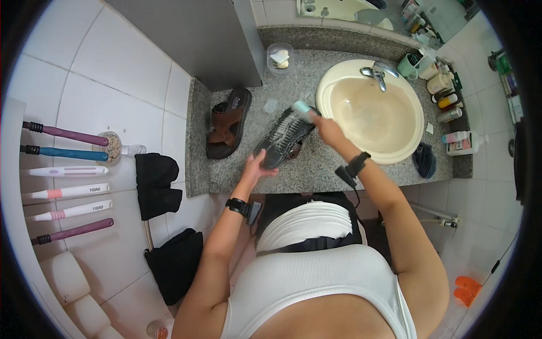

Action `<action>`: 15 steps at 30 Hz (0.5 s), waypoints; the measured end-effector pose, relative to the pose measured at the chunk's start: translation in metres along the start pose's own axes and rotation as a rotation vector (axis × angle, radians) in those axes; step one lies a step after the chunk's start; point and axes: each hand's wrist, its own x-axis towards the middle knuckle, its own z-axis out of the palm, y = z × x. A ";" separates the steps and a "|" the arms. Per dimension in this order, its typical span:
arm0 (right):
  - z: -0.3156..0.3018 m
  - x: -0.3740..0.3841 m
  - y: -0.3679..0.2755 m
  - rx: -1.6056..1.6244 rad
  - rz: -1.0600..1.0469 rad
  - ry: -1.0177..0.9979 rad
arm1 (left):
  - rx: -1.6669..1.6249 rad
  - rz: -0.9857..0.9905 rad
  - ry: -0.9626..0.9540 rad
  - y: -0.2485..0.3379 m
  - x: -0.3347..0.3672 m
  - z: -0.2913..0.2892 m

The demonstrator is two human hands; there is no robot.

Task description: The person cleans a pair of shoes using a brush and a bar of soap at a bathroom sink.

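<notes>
A dark sandal [282, 135] lies over the granite counter with its ribbed black sole turned up and a bit of brown strap showing below. My left hand [255, 168] grips its near end, thumb on the sole and fingers beneath. My right hand [328, 130] is closed round a small pale-blue brush [302, 107], smeared by motion, at the far end of the sole. Whether the bristles touch the rubber I cannot make out. To the left, the matching brown sandal [228, 124] rests right side up on the counter.
A cream oval sink [372, 107] with a chrome faucet [381, 73] is set in the counter. At the back stands a clear soap dish [280, 59]. Several bottles [440, 85] line the right edge, near a dark blue cloth item [423, 160]. Toothbrushes [68, 171] appear at far left.
</notes>
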 end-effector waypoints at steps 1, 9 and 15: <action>0.000 0.003 0.009 0.050 0.059 0.060 | 0.003 0.008 -0.008 0.001 0.000 0.002; 0.015 -0.059 -0.041 0.180 -0.176 -0.188 | 0.021 -0.013 0.028 -0.007 -0.013 -0.019; 0.009 -0.058 -0.019 0.159 -0.043 -0.015 | -0.054 -0.019 -0.006 -0.004 -0.011 -0.017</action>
